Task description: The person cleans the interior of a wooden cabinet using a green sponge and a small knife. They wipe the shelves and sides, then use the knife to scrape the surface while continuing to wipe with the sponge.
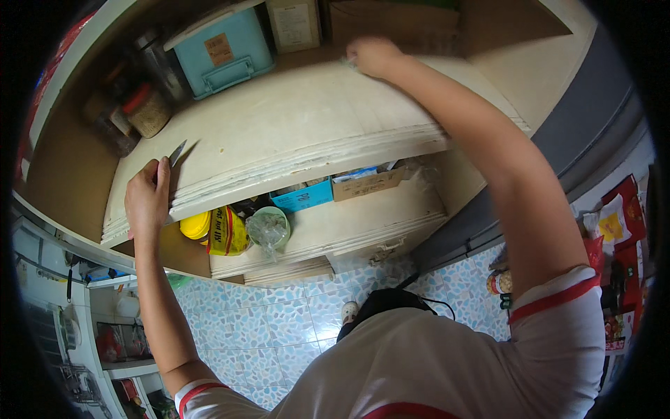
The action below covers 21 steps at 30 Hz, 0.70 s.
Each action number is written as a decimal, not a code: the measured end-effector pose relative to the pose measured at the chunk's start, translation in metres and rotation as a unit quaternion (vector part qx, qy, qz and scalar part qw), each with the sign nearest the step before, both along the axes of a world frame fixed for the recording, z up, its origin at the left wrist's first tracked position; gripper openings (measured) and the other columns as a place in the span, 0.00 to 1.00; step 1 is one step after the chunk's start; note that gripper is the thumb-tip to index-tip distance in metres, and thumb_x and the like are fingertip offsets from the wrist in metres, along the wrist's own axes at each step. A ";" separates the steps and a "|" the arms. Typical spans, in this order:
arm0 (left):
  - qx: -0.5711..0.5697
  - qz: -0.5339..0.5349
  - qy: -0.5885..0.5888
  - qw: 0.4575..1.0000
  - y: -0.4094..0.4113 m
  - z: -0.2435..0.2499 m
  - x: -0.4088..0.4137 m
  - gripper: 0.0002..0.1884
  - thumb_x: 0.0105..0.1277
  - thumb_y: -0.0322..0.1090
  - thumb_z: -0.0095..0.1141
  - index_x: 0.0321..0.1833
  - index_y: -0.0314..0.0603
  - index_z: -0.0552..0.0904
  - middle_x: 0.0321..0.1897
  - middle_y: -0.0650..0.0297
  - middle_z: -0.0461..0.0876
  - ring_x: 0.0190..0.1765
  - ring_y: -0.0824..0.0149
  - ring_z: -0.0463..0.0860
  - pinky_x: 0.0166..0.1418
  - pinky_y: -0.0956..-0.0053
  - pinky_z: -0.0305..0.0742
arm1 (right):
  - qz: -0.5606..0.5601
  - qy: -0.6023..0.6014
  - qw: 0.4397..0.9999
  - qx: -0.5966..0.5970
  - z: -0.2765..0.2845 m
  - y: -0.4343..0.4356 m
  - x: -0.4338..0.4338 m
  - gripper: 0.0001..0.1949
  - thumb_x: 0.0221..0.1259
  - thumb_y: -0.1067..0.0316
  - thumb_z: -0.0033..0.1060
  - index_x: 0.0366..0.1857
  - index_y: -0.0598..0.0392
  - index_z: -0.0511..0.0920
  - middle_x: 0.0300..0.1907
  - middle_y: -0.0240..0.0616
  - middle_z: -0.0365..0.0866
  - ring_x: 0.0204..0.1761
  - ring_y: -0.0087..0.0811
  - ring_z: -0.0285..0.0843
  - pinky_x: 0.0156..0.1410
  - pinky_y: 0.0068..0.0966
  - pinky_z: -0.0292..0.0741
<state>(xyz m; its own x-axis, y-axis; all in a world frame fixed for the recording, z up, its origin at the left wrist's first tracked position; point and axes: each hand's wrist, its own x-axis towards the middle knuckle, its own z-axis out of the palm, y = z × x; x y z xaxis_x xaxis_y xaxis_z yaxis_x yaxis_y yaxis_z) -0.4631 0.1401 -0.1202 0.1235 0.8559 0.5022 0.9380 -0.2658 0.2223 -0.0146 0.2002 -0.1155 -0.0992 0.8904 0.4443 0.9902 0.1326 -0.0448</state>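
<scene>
My left hand (146, 196) rests at the front edge of a cream cabinet shelf (272, 118), closed around a small knife (178, 152) whose pointed blade sticks out over the shelf. Farther back on the same shelf, my right hand (374, 56) is blurred, its fingers curled around a small pale, crumpled thing that may be a cloth or wipe. A light-blue plastic box (225, 52) with a handle stands at the back, between my two hands. Left of it is a jar with a red lid (146, 110).
The lower shelf holds a yellow-lidded container (195, 225), a yellow packet (229, 230), a green bowl with a clear plastic bag (269, 230), a blue carton (303, 196) and a cardboard box (369, 184). A carton (294, 26) stands at the back above. Dark door-like panel (570, 125) at right.
</scene>
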 end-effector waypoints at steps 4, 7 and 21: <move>0.004 0.034 0.012 0.999 -0.009 -0.011 -0.019 0.23 0.72 0.50 0.46 0.30 0.35 0.78 0.22 0.45 0.75 0.29 0.44 0.74 0.36 0.57 0.68 | 0.166 0.016 0.979 -0.114 0.021 -0.093 -0.027 0.06 0.55 0.65 0.62 0.31 0.54 0.84 0.35 0.45 0.85 0.42 0.46 0.82 0.51 0.38 0.76; 0.004 0.035 0.014 0.999 -0.009 -0.007 -0.016 0.23 0.72 0.50 0.46 0.30 0.35 0.78 0.22 0.45 0.75 0.29 0.44 0.74 0.36 0.57 0.68 | 0.171 0.051 0.976 -0.128 0.026 -0.131 -0.019 0.06 0.55 0.65 0.62 0.31 0.54 0.84 0.34 0.46 0.84 0.42 0.47 0.81 0.50 0.39 0.76; 0.003 0.028 -0.003 1.000 -0.012 -0.006 -0.014 0.23 0.72 0.49 0.46 0.29 0.33 0.77 0.21 0.45 0.72 0.26 0.46 0.72 0.34 0.60 0.68 | 0.161 0.054 0.968 -0.183 0.033 -0.129 0.009 0.05 0.51 0.68 0.66 0.30 0.56 0.84 0.33 0.45 0.85 0.40 0.44 0.82 0.49 0.35 0.76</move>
